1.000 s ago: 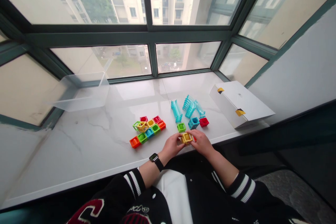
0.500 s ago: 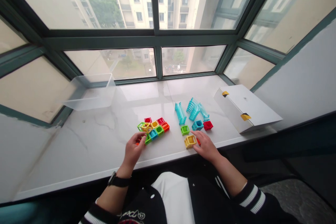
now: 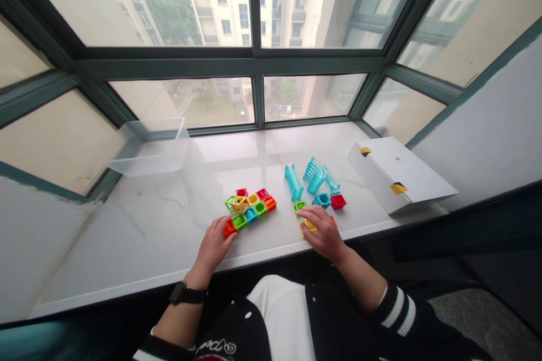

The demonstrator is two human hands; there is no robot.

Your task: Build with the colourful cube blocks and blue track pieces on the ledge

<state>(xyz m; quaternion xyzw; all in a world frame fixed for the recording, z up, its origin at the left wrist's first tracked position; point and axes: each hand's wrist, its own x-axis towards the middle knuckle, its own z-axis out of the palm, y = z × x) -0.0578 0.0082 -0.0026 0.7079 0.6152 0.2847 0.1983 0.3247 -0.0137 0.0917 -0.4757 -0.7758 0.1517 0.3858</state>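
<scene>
- Left hand [image 3: 215, 245] lies loosely open on the sill, fingertips touching the orange cube [image 3: 229, 228] at the near-left end of the joined cube cluster [image 3: 249, 207]; nothing gripped
- Right hand [image 3: 322, 229] curls over the yellow cube [image 3: 308, 226], fingers bent around it; whether it truly grips, I cannot tell
- The cubes look light, stiff, hollow plastic, likely smooth; best pinched on opposite side walls
- Farther off: a green cube [image 3: 300, 205], teal ramp pieces [image 3: 314, 176], a white box [image 3: 398, 175] at right, a clear tub [image 3: 150, 146] far left

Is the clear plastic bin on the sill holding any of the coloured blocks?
No, the clear plastic bin shows nothing inside, while the coloured blocks sit out on the marble sill near the hands.
</scene>
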